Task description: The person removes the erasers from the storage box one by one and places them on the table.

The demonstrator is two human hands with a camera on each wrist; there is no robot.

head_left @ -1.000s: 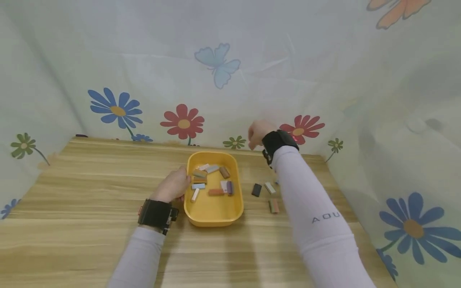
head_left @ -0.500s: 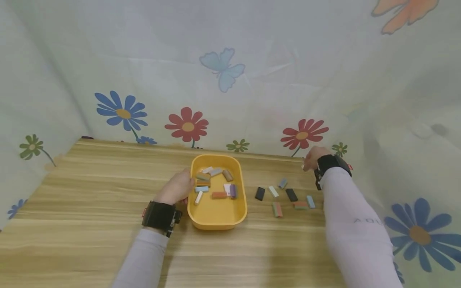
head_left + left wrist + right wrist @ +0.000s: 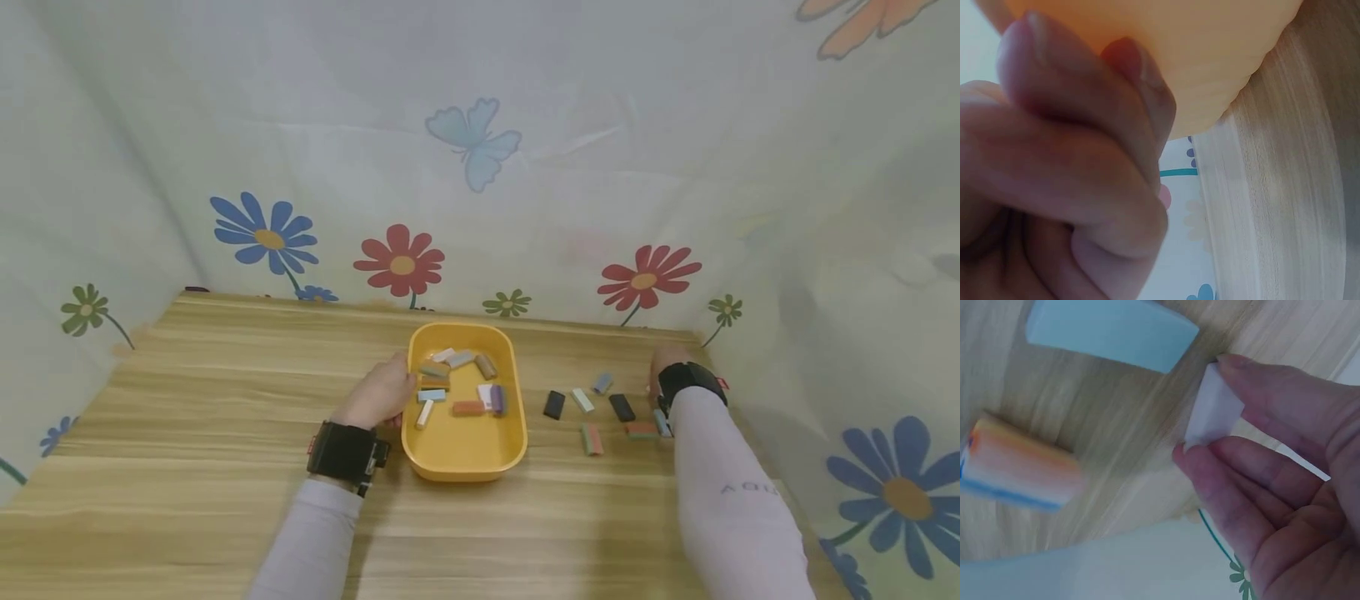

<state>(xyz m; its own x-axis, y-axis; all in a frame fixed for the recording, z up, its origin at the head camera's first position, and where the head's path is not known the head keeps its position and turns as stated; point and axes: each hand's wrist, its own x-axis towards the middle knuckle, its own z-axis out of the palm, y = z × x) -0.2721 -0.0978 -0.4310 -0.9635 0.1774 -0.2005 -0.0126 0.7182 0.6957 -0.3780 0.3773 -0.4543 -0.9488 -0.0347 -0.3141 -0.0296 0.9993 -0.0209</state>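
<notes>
A yellow plastic tray (image 3: 465, 454) stands on the table with several small erasers in it. My left hand (image 3: 378, 392) grips its left rim; in the left wrist view curled fingers (image 3: 1085, 125) lie against the tray's wall (image 3: 1222, 50). My right hand (image 3: 666, 367) is at the far right of the table. In the right wrist view it pinches a white eraser (image 3: 1213, 407) between thumb and fingertips, near the tabletop. Close by lie a light blue eraser (image 3: 1110, 334) and an orange, white and blue striped eraser (image 3: 1019, 462).
Between tray and right hand lie more erasers: two black (image 3: 554, 405), a white one (image 3: 582, 400), a blue-grey one (image 3: 603, 383) and red-green ones (image 3: 592, 439). A flower-printed curtain (image 3: 480, 217) borders the table (image 3: 247, 400) at the back and sides.
My right hand has moved from above the table's back edge to the right and down toward the tabletop. My left hand stays on the tray's rim. The head view has shifted slightly.
</notes>
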